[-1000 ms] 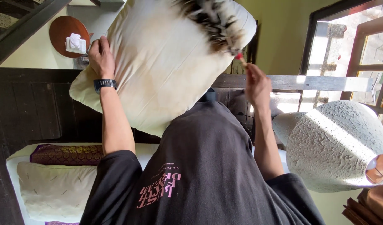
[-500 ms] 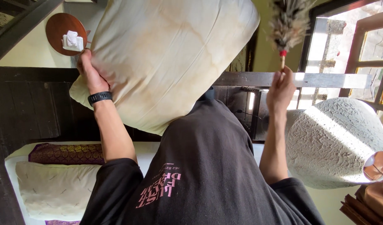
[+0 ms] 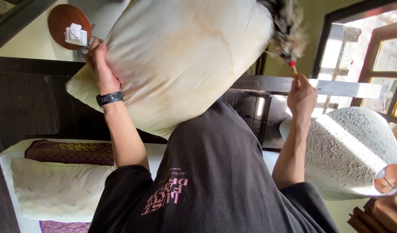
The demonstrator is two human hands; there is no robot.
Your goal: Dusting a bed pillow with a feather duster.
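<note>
My left hand [image 3: 101, 64], a black watch on its wrist, presses against the left side of a large cream pillow [image 3: 181, 60] and holds it up in front of my dark shirt. My right hand [image 3: 302, 97] is closed on the thin handle of a feather duster [image 3: 287, 30]. The duster's grey-brown feathers are blurred and lie against the pillow's upper right edge. The pillow's top is cut off by the frame.
A bed at lower left carries a cream pillow [image 3: 56, 190] and a purple patterned cloth [image 3: 69, 152]. A white textured lampshade [image 3: 349, 151] stands close at right, under a wooden window frame [image 3: 379, 51]. A round wooden disc [image 3: 69, 21] hangs at upper left.
The duster lay on the pillow's face, swung off to the right, and is now back at the pillow's right edge. My left hand has shifted slightly along the pillow.
</note>
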